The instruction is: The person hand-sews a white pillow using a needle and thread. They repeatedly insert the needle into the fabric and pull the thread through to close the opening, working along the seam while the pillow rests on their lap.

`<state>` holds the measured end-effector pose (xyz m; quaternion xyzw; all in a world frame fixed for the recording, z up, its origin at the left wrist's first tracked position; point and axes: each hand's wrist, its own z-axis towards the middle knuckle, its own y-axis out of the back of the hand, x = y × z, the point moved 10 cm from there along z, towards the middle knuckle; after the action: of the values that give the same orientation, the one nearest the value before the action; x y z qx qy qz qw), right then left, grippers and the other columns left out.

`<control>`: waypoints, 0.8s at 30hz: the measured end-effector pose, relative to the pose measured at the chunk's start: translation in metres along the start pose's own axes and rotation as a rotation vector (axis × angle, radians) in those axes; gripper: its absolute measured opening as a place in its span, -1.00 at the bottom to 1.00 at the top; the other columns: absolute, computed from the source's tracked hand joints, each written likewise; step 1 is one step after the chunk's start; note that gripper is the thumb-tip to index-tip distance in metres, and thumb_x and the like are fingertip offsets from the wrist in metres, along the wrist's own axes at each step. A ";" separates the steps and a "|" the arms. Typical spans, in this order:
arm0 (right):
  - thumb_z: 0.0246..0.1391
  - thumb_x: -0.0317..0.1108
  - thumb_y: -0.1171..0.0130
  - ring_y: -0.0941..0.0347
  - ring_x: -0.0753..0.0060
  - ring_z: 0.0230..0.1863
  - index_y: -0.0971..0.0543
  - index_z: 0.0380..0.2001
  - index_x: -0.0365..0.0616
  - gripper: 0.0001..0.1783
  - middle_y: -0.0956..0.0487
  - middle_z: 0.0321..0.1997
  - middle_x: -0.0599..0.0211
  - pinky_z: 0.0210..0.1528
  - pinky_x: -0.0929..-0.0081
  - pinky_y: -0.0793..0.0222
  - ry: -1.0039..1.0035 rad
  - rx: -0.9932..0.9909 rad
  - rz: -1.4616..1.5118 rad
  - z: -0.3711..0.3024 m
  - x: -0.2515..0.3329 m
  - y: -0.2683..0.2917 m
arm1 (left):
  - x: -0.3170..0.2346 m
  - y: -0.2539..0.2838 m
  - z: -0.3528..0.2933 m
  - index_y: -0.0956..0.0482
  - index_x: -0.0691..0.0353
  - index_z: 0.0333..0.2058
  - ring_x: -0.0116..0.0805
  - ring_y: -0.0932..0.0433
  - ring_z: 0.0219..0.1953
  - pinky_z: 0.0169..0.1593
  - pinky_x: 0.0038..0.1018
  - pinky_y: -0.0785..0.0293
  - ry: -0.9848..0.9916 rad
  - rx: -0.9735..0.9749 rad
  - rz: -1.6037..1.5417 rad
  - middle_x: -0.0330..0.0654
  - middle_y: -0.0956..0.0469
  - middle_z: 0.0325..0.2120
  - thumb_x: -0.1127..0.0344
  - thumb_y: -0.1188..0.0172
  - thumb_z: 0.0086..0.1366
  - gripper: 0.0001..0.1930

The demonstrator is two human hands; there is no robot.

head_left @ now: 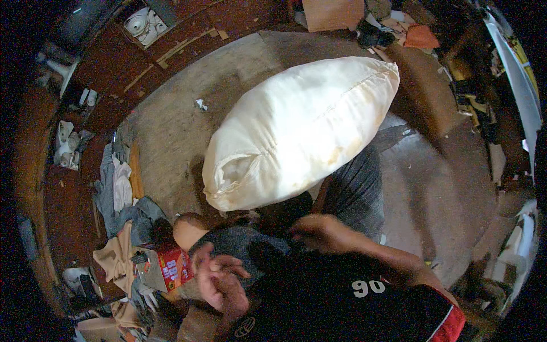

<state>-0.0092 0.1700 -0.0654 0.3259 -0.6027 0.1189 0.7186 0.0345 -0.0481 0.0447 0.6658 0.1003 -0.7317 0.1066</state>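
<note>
A plump white pillow (307, 125) with yellowish stains lies slantwise in front of me, partly over my right leg in grey trousers (359, 194). At its near left end the cover gapes in a small puckered opening (236, 168). My left hand (219, 279) is raised beside my left leg, fingers apart, holding nothing. Close to my body, below the pillow's near edge and apart from it, is my right hand (319, 231); motion smears its fingers and shadow hides what they do.
Crumpled cloths (131, 199) and a red printed packet (174, 268) lie at my left. A small white scrap (200, 104) rests on the floor (165, 114) beyond. Cardboard (333, 14) and an orange cloth (421, 37) are at the far right. Dark wooden cabinets (114, 62) line the left.
</note>
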 end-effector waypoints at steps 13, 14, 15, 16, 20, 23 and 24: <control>0.37 -0.32 0.00 -0.49 0.19 0.01 -0.52 -0.21 -0.25 -0.79 -0.57 -0.11 0.05 0.12 0.27 -0.35 0.602 0.251 0.457 0.001 0.134 -0.037 | -0.062 0.038 0.001 -0.37 0.31 0.06 -0.35 -0.35 -0.38 -0.40 -0.51 -0.30 -0.113 0.011 -0.627 -0.04 -0.48 -0.20 0.28 -0.11 0.37 -0.64; 0.37 -0.29 0.00 -0.51 0.23 -0.04 -0.51 -0.19 -0.24 -0.77 -0.58 -0.13 0.07 0.07 0.29 -0.38 0.426 0.279 0.583 0.000 0.121 -0.032 | -0.060 0.035 0.004 -0.38 0.32 0.04 -0.35 -0.35 -0.38 -0.39 -0.51 -0.30 -0.107 0.047 -0.653 -0.03 -0.48 -0.21 0.28 -0.10 0.38 -0.67; 0.38 -0.25 0.00 -0.52 0.27 -0.09 -0.51 -0.17 -0.23 -0.76 -0.59 -0.15 0.09 0.02 0.31 -0.41 0.247 0.299 0.700 -0.005 0.107 -0.028 | -0.056 0.031 0.007 -0.39 0.33 0.01 -0.36 -0.35 -0.37 -0.38 -0.50 -0.30 -0.101 0.089 -0.681 -0.03 -0.48 -0.22 0.28 -0.10 0.38 -0.69; 0.38 -0.22 0.00 -0.54 0.31 -0.14 -0.51 -0.15 -0.22 -0.74 -0.60 -0.18 0.12 -0.02 0.34 -0.44 0.064 0.315 0.811 -0.012 0.094 -0.026 | -0.053 0.026 0.011 -0.40 0.33 -0.02 -0.36 -0.35 -0.37 -0.37 -0.50 -0.30 -0.095 0.132 -0.709 -0.02 -0.49 -0.23 0.28 -0.09 0.38 -0.70; 0.36 -0.25 -0.04 -0.52 0.45 -0.28 -0.55 -0.08 -0.20 -0.74 -0.60 -0.24 0.24 -0.20 0.45 -0.44 -0.172 0.280 0.588 -0.032 0.079 0.004 | -0.040 0.040 0.031 -0.42 0.38 -0.10 -0.40 -0.40 -0.34 -0.33 -0.50 -0.31 -0.099 0.030 -0.661 -0.06 -0.50 -0.26 0.30 -0.07 0.40 -0.76; 0.29 -0.32 -0.14 -0.48 0.53 -0.45 -0.64 -0.02 -0.12 -0.75 -0.59 -0.37 0.32 -0.39 0.48 -0.41 -0.086 0.143 0.107 -0.051 0.072 0.045 | -0.036 0.052 0.036 -0.47 0.37 -0.13 -0.40 -0.47 -0.30 -0.24 -0.50 -0.38 -0.138 -0.106 -0.614 -0.09 -0.54 -0.28 0.33 -0.07 0.41 -0.79; 0.26 -0.34 -0.17 -0.50 0.48 -0.41 -0.65 -0.06 -0.13 -0.76 -0.61 -0.37 0.29 -0.35 0.45 -0.42 0.007 0.065 0.030 -0.062 0.068 0.060 | -0.034 0.054 0.037 -0.47 0.37 -0.13 -0.39 -0.49 -0.29 -0.22 -0.50 -0.40 -0.150 -0.099 -0.602 -0.09 -0.54 -0.28 0.33 -0.08 0.42 -0.79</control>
<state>0.0229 0.2384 0.0147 0.3397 -0.6007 0.1506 0.7079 0.0182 -0.1094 0.0817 0.5442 0.3202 -0.7718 -0.0753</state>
